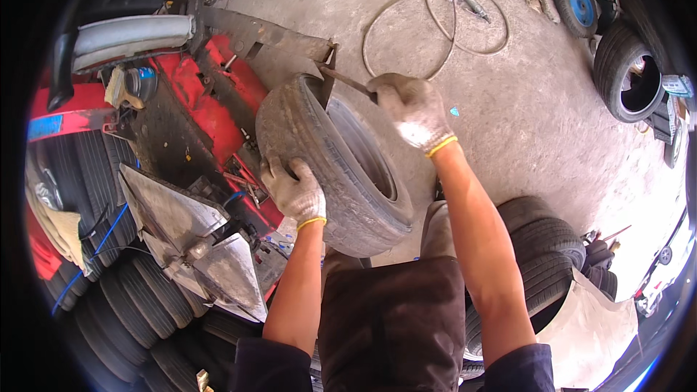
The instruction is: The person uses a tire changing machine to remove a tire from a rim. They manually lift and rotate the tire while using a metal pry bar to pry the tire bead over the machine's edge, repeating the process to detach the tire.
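A worn tire on a wheel (337,152) stands tilted in front of my legs, beside the red tire machine (203,94). My left hand (294,187), in a pale work glove with a yellow cuff, lies on its tread with the fingers apart. At the upper right of the wheel, my right hand (412,110) is closed around a rusty metal handle (347,80). That handle runs to the end of a dark steel arm (272,38), whose blade reaches down by the tire's upper rim. The contact between blade and tire is partly hidden.
A hose (454,29) with an air tool (475,6) lies coiled on the concrete floor. Several tires (116,319) are stacked at the left, more (541,239) by my right leg. A metal turntable (196,239) juts out at left. Another tire (628,72) stands far right.
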Available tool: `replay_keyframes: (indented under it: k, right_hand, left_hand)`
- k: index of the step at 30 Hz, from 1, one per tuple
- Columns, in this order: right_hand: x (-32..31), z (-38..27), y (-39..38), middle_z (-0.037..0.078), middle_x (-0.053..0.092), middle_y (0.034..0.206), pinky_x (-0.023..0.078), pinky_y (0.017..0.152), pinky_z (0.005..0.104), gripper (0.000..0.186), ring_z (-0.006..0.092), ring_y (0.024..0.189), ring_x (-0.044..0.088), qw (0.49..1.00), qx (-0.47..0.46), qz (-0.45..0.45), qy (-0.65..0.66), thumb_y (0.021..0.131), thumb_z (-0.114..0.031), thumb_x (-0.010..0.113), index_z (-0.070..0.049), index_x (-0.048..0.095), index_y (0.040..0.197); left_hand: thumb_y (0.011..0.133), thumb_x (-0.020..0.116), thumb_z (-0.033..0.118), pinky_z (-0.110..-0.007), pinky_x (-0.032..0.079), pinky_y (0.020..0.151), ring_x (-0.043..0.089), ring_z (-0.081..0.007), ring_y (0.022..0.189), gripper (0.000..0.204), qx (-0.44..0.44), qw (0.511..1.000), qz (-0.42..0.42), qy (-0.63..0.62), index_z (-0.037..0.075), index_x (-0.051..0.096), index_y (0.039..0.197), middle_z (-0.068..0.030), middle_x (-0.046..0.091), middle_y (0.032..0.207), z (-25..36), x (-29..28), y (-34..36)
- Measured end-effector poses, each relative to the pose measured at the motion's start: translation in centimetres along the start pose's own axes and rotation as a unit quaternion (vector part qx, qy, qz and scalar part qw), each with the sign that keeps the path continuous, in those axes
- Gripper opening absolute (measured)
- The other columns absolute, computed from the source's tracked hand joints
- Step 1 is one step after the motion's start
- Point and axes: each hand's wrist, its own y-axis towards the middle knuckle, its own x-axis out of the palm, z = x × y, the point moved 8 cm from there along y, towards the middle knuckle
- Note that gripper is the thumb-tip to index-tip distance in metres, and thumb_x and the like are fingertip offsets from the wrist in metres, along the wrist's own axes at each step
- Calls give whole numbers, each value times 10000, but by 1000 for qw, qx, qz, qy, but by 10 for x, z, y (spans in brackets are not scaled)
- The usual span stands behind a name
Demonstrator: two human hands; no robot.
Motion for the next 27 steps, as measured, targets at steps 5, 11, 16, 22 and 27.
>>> replay_keyframes:
  k: [5, 11, 16, 22, 27]
  right_hand:
    - [8, -29, 17, 183, 730, 773, 583, 721, 488, 376, 361, 763, 736, 997, -17, -15, -77, 946, -345, 507, -93, 775, 865]
    - [27, -59, 25, 180, 711, 780, 566, 730, 513, 334, 387, 795, 713, 990, -63, -42, -118, 949, -317, 526, -74, 720, 830]
    - [35, -64, 26, 180, 710, 787, 565, 738, 504, 317, 400, 787, 703, 986, -37, -85, -137, 956, -302, 511, -71, 696, 843]
    - [33, -62, 21, 176, 722, 891, 559, 782, 497, 309, 402, 884, 702, 995, -63, -18, -73, 985, -318, 511, -93, 711, 914]
    - [32, -61, 18, 176, 722, 936, 561, 788, 492, 291, 407, 912, 701, 996, -60, -2, -60, 989, -304, 525, -99, 729, 954]
  left_hand:
    - [1005, 497, 371, -507, 436, 1135, 516, -473, 1340, 603, -34, 999, -23, 14, -41, 553, 1442, -324, 474, 1489, -8, 4, 20]
    - [1008, 501, 427, -492, 429, 1138, 508, -457, 1356, 634, -29, 999, -34, -3, -59, 572, 1408, -303, 502, 1480, -31, 0, 36]
    - [1014, 494, 424, -499, 424, 1137, 508, -476, 1342, 638, -37, 998, -44, -34, -75, 565, 1404, -320, 490, 1479, -42, 4, 33]
    - [1016, 493, 392, -512, 425, 1133, 518, -475, 1338, 583, -39, 999, -26, 2, -39, 583, 1399, -321, 494, 1481, -37, 0, 32]
    - [1003, 505, 366, -516, 431, 1123, 538, -490, 1303, 566, -23, 1000, -13, 2, -28, 593, 1400, -326, 534, 1438, -38, -2, 34]
